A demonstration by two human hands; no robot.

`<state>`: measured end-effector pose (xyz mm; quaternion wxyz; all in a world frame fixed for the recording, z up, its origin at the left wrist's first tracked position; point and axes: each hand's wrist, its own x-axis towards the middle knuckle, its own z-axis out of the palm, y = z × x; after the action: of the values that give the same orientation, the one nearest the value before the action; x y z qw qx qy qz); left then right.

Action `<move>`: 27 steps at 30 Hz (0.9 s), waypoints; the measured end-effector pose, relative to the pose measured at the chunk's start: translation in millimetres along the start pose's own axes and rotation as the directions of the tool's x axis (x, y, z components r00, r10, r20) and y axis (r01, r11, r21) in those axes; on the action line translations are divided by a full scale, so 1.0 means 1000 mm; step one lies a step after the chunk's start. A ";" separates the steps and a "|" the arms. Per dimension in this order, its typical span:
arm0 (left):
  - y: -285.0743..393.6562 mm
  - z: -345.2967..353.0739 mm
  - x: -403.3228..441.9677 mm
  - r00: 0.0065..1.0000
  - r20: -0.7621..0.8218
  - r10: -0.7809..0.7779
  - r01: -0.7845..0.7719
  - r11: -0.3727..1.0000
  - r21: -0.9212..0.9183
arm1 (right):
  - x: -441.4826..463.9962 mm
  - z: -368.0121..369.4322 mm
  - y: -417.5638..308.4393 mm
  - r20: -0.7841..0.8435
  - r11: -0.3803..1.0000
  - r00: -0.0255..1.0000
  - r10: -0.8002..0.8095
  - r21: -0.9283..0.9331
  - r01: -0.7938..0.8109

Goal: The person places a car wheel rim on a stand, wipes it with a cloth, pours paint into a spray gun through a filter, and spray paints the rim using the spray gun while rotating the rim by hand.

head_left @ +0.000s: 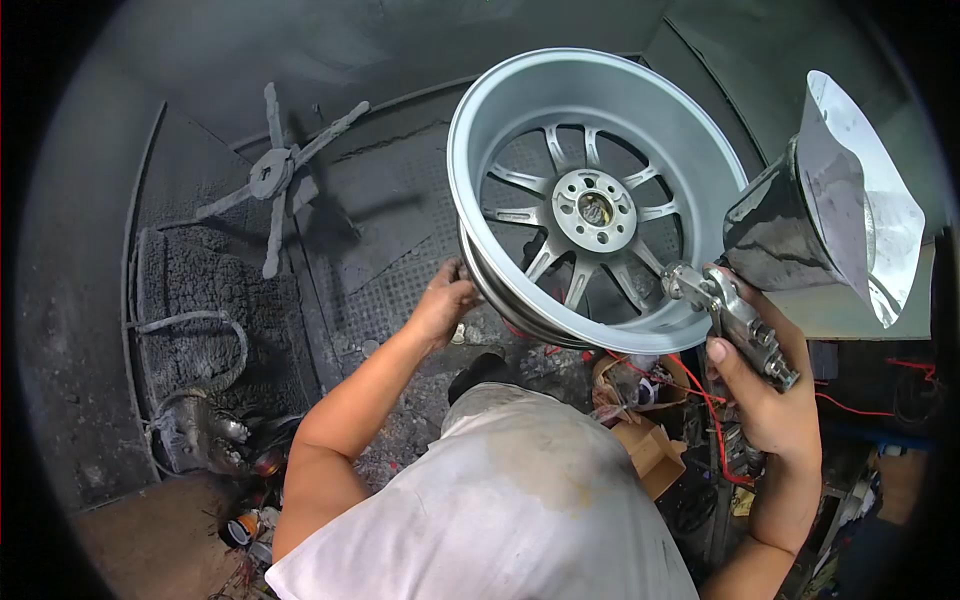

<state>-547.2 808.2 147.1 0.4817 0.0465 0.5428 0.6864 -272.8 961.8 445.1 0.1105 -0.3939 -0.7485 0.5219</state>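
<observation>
A silver multi-spoke alloy wheel (637, 210) is tilted in front of me, its hollow inner side towards me. My left hand (447, 303) is at the wheel's lower left, fingers curled against the outer edge of the rim; the fingertips are partly hidden. In my right hand (768, 385) is a metal spray gun (735, 325), with its nozzle end close to the rim's lower right. A dark cup (785, 225) sits above the gun, and a crumpled pale sheet (875, 190) flares from its top. What supports the wheel is out of sight.
A paint-crusted stand with several arms (272, 175) is at the left. Below it lie a rough dark pad (215, 265) and a hose (243, 345). A red hose (718, 430) runs past an open cardboard box (647, 457) at the lower right. Dark booth walls (350, 60) enclose the far side.
</observation>
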 end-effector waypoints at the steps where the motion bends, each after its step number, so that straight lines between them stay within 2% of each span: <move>1: -0.005 -0.002 -0.001 0.996 0.057 -0.071 0.068 0.996 0.053 | 0.001 0.001 -0.001 -0.004 1.000 1.000 0.002 0.004 -0.002; 2: -0.009 -0.001 -0.004 0.983 0.110 -0.144 0.131 0.985 0.110 | 0.001 0.002 -0.004 0.003 1.000 1.000 -0.017 -0.021 0.017; 4: -0.022 0.006 -0.014 0.986 0.118 -0.118 0.106 0.989 0.104 | 0.004 0.002 -0.006 0.013 0.998 0.999 -0.035 -0.043 0.036; 7: -0.043 0.018 -0.032 0.987 0.108 -0.120 0.113 0.991 0.071 | 0.000 0.003 -0.010 0.076 0.997 0.995 -0.065 0.056 0.060; 9: -0.048 0.030 -0.047 0.974 0.097 -0.204 0.186 0.967 0.173 | -0.002 0.004 -0.013 0.124 0.990 0.992 -0.024 0.138 0.006; 11: -0.056 0.049 -0.060 0.974 0.115 -0.198 0.179 0.971 0.156 | 0.001 0.010 -0.015 0.087 0.991 0.996 -0.034 0.130 0.022; 13: -0.076 0.055 -0.064 0.969 0.240 -0.055 0.021 0.990 0.141 | 0.005 0.012 -0.016 0.053 0.992 0.997 -0.047 0.122 0.040; 14: -0.076 0.055 -0.067 0.954 0.243 -0.174 0.103 0.955 0.279 | 0.007 0.010 -0.016 0.040 0.995 0.997 -0.070 0.072 0.067; 15: -0.078 0.053 -0.067 0.955 0.241 -0.171 0.101 0.955 0.278 | 0.007 0.009 -0.013 0.036 0.996 0.997 -0.070 0.058 0.068; 17: -0.084 0.043 -0.060 0.863 0.437 -0.253 0.120 0.943 0.309 | 0.006 0.005 -0.008 0.026 0.997 0.997 -0.072 0.030 0.071; 18: -0.084 0.035 -0.052 0.911 0.351 -0.215 0.078 0.928 0.365 | 0.006 0.002 0.000 0.004 0.996 0.996 -0.088 -0.004 0.088; 19: -0.076 0.025 -0.045 0.934 0.223 -0.279 0.183 0.910 0.372 | 0.007 0.003 0.002 -0.005 0.995 0.995 -0.095 -0.022 0.095; 21: -0.071 -0.004 -0.010 0.982 0.113 -0.152 0.113 0.948 0.296 | 0.009 0.004 0.004 -0.024 0.990 0.991 -0.134 -0.052 0.132; 23: -0.034 -0.006 -0.001 0.998 0.008 -0.068 0.067 0.992 0.108 | 0.007 0.007 0.001 -0.035 0.985 0.986 -0.166 -0.061 0.163; 24: -0.023 -0.002 0.002 0.999 -0.028 0.033 -0.033 0.999 -0.006 | 0.005 0.008 0.000 -0.037 0.995 0.994 -0.099 -0.028 0.098; 25: -0.023 -0.002 0.001 0.999 -0.027 0.036 -0.036 0.999 -0.003 | 0.003 0.008 -0.003 -0.037 0.998 0.997 -0.066 -0.011 0.066; 27: -0.024 -0.003 0.000 0.998 0.018 -0.063 0.064 0.998 -0.016 | -0.001 0.010 -0.011 -0.005 1.000 1.000 -0.031 0.001 0.031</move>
<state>-534.2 804.9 126.6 0.5084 0.0313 0.5341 0.6748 -283.3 952.3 450.2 0.1204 -0.3835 -0.7541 0.5194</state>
